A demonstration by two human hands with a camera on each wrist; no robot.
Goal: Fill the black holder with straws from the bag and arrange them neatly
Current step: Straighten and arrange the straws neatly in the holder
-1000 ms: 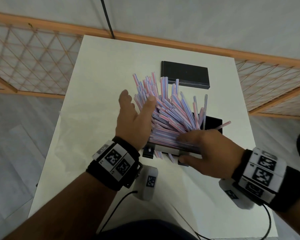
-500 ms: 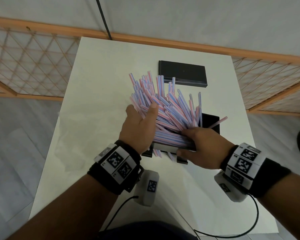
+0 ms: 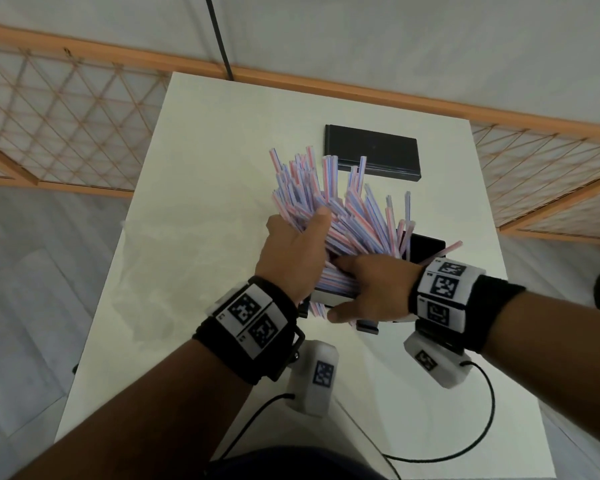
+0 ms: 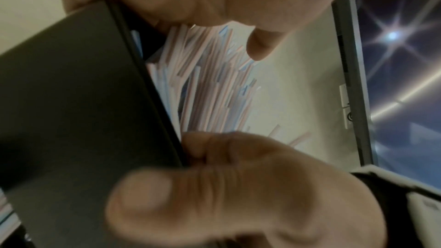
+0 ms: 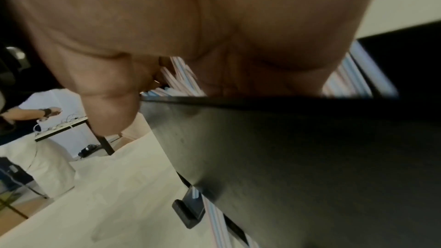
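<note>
Pink-and-blue striped straws (image 3: 329, 209) fan out up and to the left from the black holder (image 3: 426, 245), which my hands mostly hide. My left hand (image 3: 302, 230) grips the bunch from the left, thumb over the top. My right hand (image 3: 340, 289) grips the holder's front wall, fingers lying across the straws inside and thumb down the front. In the left wrist view the straws (image 4: 210, 91) rise beside the holder wall (image 4: 83, 101). In the right wrist view my palm covers the rim above the holder wall (image 5: 310, 157), with straws (image 5: 181, 80) under it.
A flat black lid (image 3: 373, 150) lies at the back of the white table (image 3: 205, 133). A crumpled clear bag (image 3: 160, 271) lies left of my left hand. A wooden lattice fence (image 3: 66, 126) borders the table. Wrist cables trail at the near edge.
My left hand has slid back toward the holder and closed in on the bunch. My right hand has moved left along the straws. The fan of straws has drawn tighter.
</note>
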